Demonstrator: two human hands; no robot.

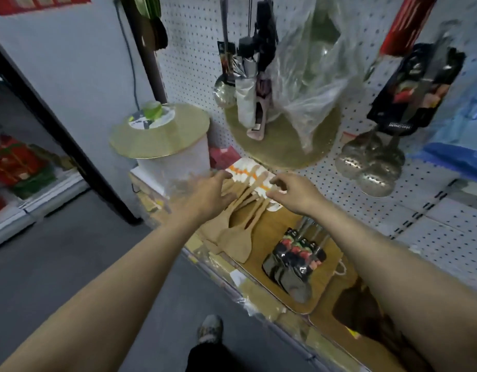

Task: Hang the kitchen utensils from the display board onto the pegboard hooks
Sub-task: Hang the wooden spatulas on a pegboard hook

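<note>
**Both hands reach for the wooden spatulas on the shelf board**

You are looking down at a shop shelf, with both bare forearms stretched forward. A fan of wooden spatulas (238, 224) lies flat on a wooden display board (280, 229), blades toward you and handles pointing away to the white and orange card labels (248, 174) at their far ends. They lie this way, it seems, so that the hanging ends sit nearest the wall.

Your left hand (205, 194) hovers over the handles with fingers loosely spread and reaching forward; it grips nothing that can be seen, though its fingertips are close to the handles. Your right hand (291, 189) is just beside it, above the card labels, fingers curled downward as if to pinch one. Motion blur makes it impossible to tell whether it already has hold of a label or handle.

Nearer you on the same board lies a bundle of metal turners (293, 264) with black printed sleeves, untouched.

Behind the shelf rises the white pegboard (194, 63), the place where the utensils are to go. Already hanging there are metal skimmers (371, 165), a ladle (224, 89), a carded knife pack (417, 84) and a crumpled clear plastic bag (309, 76). To the left, a white bucket (175, 167) stands topped by a round gold board (159, 132).

Judging from this, the step is picking up one spatula by its labelled end.
</note>
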